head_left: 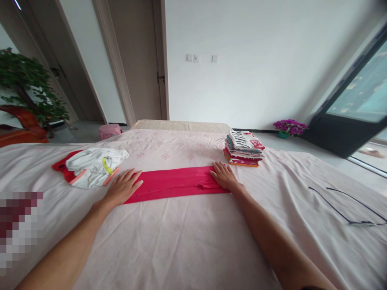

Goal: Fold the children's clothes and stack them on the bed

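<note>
Both ends of the long red cloth [172, 183] are touched, one by the left hand [124, 187] and one by the right hand [224, 176]. Both hands are flat and spread, and nothing is gripped. The cloth is laid across the pale sheet [169, 241], right in front. Near the right hand, a small crumple [207, 186] can be seen; a hard crease could be made there if it is pressed down. The sheet is wrinkled too, so the cloth could be pulled crooked if the sheet is dragged. The pile of folded clothes [244, 150] is just beside the right hand and could be tipped by a quick bump
</note>
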A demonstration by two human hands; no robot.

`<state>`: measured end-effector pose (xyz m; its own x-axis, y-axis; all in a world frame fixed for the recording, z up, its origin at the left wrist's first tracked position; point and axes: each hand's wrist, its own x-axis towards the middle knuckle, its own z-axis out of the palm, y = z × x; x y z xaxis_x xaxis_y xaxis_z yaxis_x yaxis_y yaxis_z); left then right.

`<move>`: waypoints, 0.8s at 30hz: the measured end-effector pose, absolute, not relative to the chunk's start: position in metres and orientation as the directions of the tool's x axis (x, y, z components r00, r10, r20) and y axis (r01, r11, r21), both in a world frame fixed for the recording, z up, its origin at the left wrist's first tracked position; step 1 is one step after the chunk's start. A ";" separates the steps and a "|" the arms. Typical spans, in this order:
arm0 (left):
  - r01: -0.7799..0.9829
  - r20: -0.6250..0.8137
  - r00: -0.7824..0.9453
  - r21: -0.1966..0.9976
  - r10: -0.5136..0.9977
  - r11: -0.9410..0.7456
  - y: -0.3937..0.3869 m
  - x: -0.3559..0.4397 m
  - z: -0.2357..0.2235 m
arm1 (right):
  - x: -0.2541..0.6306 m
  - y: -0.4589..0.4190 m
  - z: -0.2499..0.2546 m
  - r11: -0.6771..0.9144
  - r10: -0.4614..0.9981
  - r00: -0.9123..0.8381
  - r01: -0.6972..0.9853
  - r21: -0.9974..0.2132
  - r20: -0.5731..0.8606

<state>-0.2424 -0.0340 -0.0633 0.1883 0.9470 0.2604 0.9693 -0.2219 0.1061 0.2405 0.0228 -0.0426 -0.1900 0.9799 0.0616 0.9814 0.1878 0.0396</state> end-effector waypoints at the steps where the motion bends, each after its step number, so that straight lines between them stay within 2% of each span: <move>1: 0.964 0.280 0.146 0.175 0.949 -0.200 -0.033 -0.247 -0.064 | 0.241 0.023 -0.044 0.187 0.979 -0.190 0.981 0.042 0.070; 3: 0.921 0.322 0.016 0.365 0.947 -0.140 -0.031 -0.257 -0.064 | 0.242 0.023 -0.046 0.189 0.978 -0.193 0.981 0.045 0.085; 6: 0.742 0.311 -0.230 0.669 0.922 -0.041 -0.035 -0.272 -0.054 | 0.243 0.024 -0.048 0.194 0.975 -0.197 0.980 0.039 0.101; 8: 0.596 0.222 -0.349 0.802 0.910 0.032 -0.040 -0.282 -0.043 | 0.243 0.025 -0.048 0.199 0.974 -0.201 0.980 0.031 0.106; 10: 0.493 0.100 -0.395 0.862 0.913 0.118 -0.047 -0.290 -0.032 | 0.244 0.026 -0.048 0.198 0.974 -0.199 0.980 0.022 0.110; 14: 0.462 -0.087 -0.367 0.847 0.926 0.263 -0.056 -0.298 -0.017 | 0.244 0.027 -0.047 0.204 0.972 -0.204 0.979 0.010 0.116; 18: 0.569 -0.087 -0.283 0.787 0.955 0.240 -0.054 -0.292 -0.020 | 0.244 0.027 -0.047 0.224 0.966 -0.223 0.974 0.007 0.133; 24: 0.818 -0.036 -0.344 0.479 0.938 0.318 -0.049 -0.269 -0.022 | 0.242 0.023 -0.044 0.197 0.972 -0.196 0.980 -0.001 0.132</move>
